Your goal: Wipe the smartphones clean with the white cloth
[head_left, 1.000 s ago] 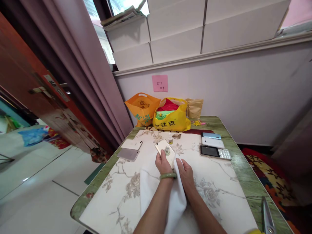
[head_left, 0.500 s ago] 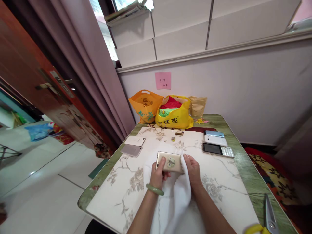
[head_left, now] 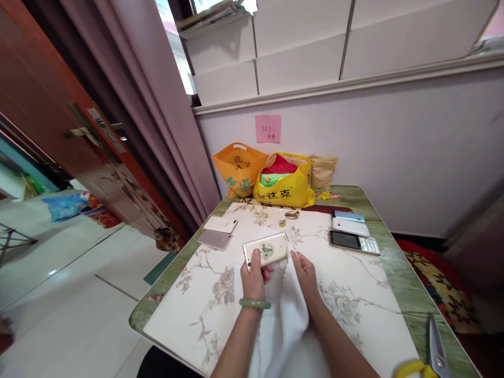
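While my left hand (head_left: 254, 276) grips the gold phone (head_left: 279, 250) over the table (head_left: 413, 305), my right hand (head_left: 305, 273) pinches the white cloth (head_left: 292, 299) beside it; snagging fabric could tug the phone loose.

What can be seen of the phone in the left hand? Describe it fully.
The phone shows a smooth, pale gold, metallic-looking back with a round, greenish attachment near its middle. It is held sideways, slightly slanted, above the patterned table cover. The left hand grips one end, thumb across the back. A white cloth is beside the other end; contact is unclear.
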